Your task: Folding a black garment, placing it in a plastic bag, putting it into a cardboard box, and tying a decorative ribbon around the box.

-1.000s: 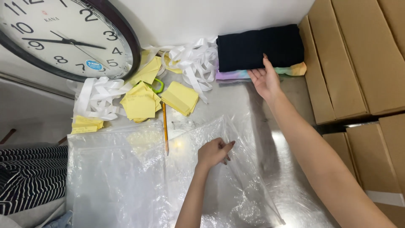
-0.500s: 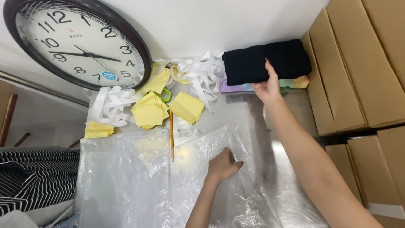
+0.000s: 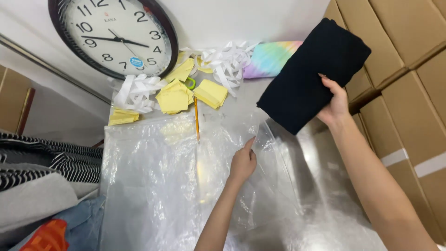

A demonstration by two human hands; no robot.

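Steel tabletop (image 3: 325,186), shiny, set against a white wall with stacked cardboard boxes (image 3: 409,60) at the right. Item held: one folded black garment (image 3: 306,69), raised clear of the table in the right hand (image 3: 335,104), thumb on top and fingers beneath, the grip closed on the lower right edge so that most of the cloth stood up and to the left of the hand. Judged soft, light and limp; likely to droop or unfold if pinched at one corner, so better carried flat across the palm along a folded edge. Left hand (image 3: 242,163), fingers curled and forefinger out, pressed on clear plastic bags (image 3: 186,186) spread below and left of the raised garment; whether it pinched a layer could not be told. Bags thin, slippery, crinkled; nothing was seen inside them. Beyond that hand lay a pencil (image 3: 197,118), yellow paper slips (image 3: 175,96), white paper strips (image 3: 227,60), a rainbow-coloured folded cloth (image 3: 272,58) and a round wall clock (image 3: 114,35).
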